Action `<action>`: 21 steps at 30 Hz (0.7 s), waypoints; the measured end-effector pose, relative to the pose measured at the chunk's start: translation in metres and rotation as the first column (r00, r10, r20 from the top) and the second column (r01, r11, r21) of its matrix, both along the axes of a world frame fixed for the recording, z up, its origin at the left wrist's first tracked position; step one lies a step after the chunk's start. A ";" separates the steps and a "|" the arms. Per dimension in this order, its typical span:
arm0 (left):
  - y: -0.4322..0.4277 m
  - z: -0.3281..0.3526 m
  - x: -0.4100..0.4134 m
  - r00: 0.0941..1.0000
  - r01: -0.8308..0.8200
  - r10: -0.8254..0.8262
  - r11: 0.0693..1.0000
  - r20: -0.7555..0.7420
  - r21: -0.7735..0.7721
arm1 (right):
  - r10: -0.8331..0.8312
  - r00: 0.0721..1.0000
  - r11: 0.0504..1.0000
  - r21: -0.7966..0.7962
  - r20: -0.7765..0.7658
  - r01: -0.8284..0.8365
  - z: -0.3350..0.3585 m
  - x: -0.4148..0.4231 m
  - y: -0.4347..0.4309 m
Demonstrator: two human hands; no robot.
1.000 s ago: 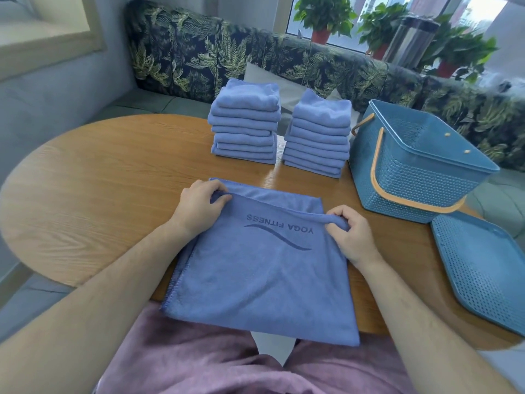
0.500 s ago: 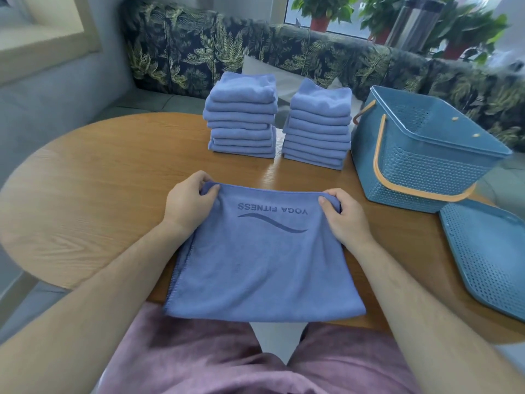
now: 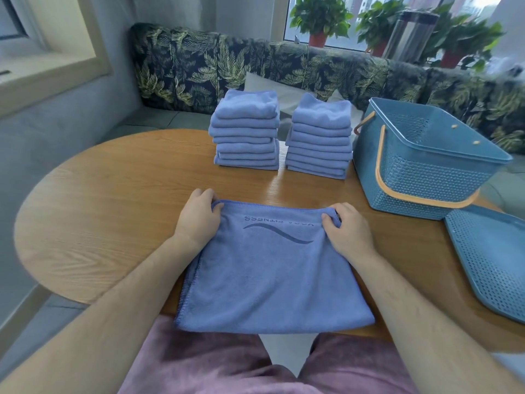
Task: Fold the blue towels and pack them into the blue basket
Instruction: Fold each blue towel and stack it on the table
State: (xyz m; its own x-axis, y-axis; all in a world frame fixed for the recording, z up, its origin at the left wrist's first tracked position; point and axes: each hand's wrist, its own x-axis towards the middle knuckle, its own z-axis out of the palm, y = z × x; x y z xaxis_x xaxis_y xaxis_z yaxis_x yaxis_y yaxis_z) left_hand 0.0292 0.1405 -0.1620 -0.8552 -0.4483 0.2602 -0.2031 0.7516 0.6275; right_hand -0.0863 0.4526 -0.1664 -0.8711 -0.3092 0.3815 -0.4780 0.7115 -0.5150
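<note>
Since a second ago: upper layer of towel (image 3: 270,274) carried forward, its far edge now flush over the lower one, no under-layer showing; both hands further from the body. Left hand (image 3: 199,217) at far-left corner, fingers curled over the edge and gripping it. Towel lies flat on the table (image 3: 113,200) directly in front of the person, printed side up, near fold hanging just past the table edge over the lap. Right hand (image 3: 348,231) at far-right corner, thumb on top, fingers curled, pinching the doubled cloth. Step, as I read it: first half-fold just squared off. The next move likely calls for a crosswise fold, edges kept aligned while one corner is released. Beyond, left stack (image 3: 245,129) and right stack (image 3: 319,137) of folded towels stand side by side, apart. Blue basket (image 3: 426,172) at right, open, no towels visible inside; its lid (image 3: 494,260) flat beside it.
</note>
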 end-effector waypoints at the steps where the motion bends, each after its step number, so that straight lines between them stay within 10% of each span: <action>1: -0.001 0.000 -0.001 1.000 0.009 -0.009 1.000 0.004 -0.001 | 0.003 1.000 1.000 0.000 0.004 -0.003 0.000 0.000 0.000; 21: -0.005 -0.003 -0.001 0.991 -0.065 0.083 0.983 -0.101 0.169 | -0.090 0.992 0.995 0.058 0.091 0.085 -0.005 -0.012 -0.002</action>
